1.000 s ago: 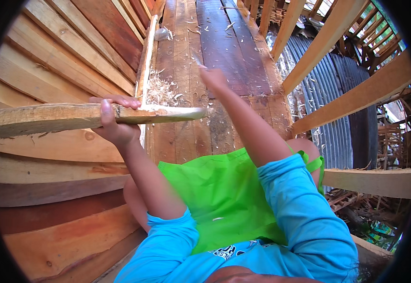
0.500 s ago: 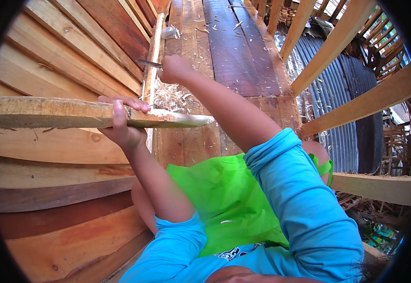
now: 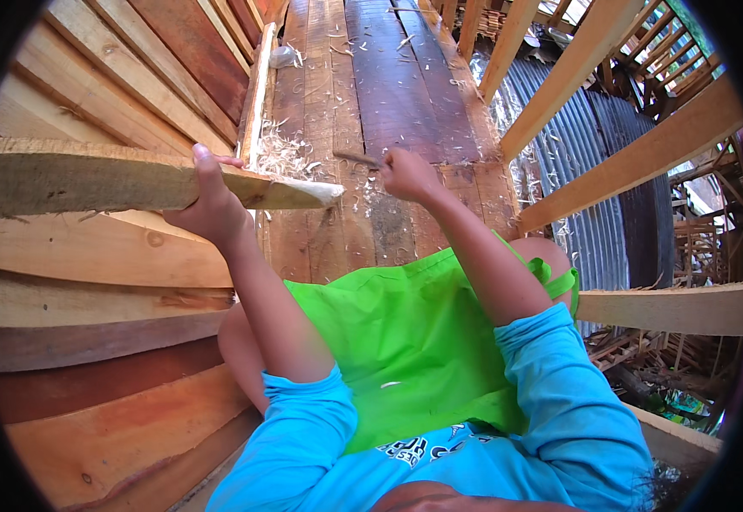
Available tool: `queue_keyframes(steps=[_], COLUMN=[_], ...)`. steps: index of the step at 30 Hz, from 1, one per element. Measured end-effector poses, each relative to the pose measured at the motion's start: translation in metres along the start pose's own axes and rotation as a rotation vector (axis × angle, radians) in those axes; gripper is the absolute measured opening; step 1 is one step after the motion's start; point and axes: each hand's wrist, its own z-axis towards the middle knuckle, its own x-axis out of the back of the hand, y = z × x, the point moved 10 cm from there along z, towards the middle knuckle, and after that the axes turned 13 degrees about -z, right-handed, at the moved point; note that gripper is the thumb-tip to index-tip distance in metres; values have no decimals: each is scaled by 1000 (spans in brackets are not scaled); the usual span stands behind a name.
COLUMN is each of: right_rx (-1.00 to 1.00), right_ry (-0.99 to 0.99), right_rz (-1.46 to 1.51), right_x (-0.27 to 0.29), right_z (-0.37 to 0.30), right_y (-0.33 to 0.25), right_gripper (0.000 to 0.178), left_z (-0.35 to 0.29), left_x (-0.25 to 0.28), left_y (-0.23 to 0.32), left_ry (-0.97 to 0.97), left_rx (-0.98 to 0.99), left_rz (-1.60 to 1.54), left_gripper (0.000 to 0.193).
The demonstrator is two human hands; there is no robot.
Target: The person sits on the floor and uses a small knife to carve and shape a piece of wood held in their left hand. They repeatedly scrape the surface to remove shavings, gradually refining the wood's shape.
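Green apron [image 3: 405, 337] marks the centre. Beyond it, leftward, the left hand [image 3: 215, 189] grasps a wooden plank [image 3: 81, 177], seemingly steadying its whittled end. Straight beyond the apron, the right hand [image 3: 412, 177] clenches a knife-like tool [image 3: 356, 158], apparently angled clear of the wood. Farther beyond, past curled shavings [image 3: 279, 158], sits a crumpled plastic item [image 3: 284, 57], possibly a container; its contents cannot be told.

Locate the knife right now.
In the head view's upper centre, the knife juts left from the right hand, near the pale tip of the board.
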Motion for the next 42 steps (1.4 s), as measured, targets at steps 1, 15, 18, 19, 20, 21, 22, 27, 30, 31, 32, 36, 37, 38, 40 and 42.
queue_keyframes(steps=[1, 15, 18, 19, 20, 21, 22, 27, 30, 31, 32, 36, 37, 38, 40, 42], right_rx=[10, 167, 141, 162, 184, 141, 98, -299, -218, -235, -244, -265, -251, -237, -221, -209], right_ry=[30, -34, 5, -10, -22, 29, 79, 121, 205, 190, 174, 251, 255, 258, 248, 212], right_rz=[-10, -206, -72, 25, 119, 78, 36, -13, 24, 32, 38, 38, 35, 35, 55, 100], right_x=[-11, -31, -20, -22, -22, -19, -19, -46, -64, -71, -76, -83, -85, -88, -93, -97], right_z=[-2, 54, 58, 57, 56, 54, 49, 8, -12, -18, -23, -43, -45, -45, -46, -51], right_y=[20, 74, 76, 71, 66, 68, 67, 73, 47, 44, 38, 22, 20, 18, 18, 11], right_gripper=[20, 22, 16, 16, 16, 17, 19, 26, 23, 21, 19, 13, 12, 12, 11, 10], left_z=[-2, 10, 9, 10, 11, 12, 13, 18, 19, 19, 20, 21, 21, 21, 22, 23], left_x=[-3, 3, 4, 5, 5, 6, 7, 8, 1, 0, 1, 2, 1, 1, -1, 0], left_y=[-1, 18, 17, 17, 17, 17, 16, 23, 32, 32, 34, 42, 43, 41, 42, 45], left_ry=[0, 31, 70, 70, 71, 73, 62, -31, -92, -99, -101, -124, -132, -142, -158, -169], left_rx=[9, 70, 69, 78, 86, 94, 115, 167, 189, 192, 189, 150, 135, 120, 98, 83], left_rz=[-1, 70, 42, 40, 35, 29, 19, 14, -19, -9, 3, 67, 48, 31, 10, 14], left_gripper=[29, 23, 23, 24, 24, 25, 25, 27, 26, 26, 25, 21, 19, 17, 16, 15])
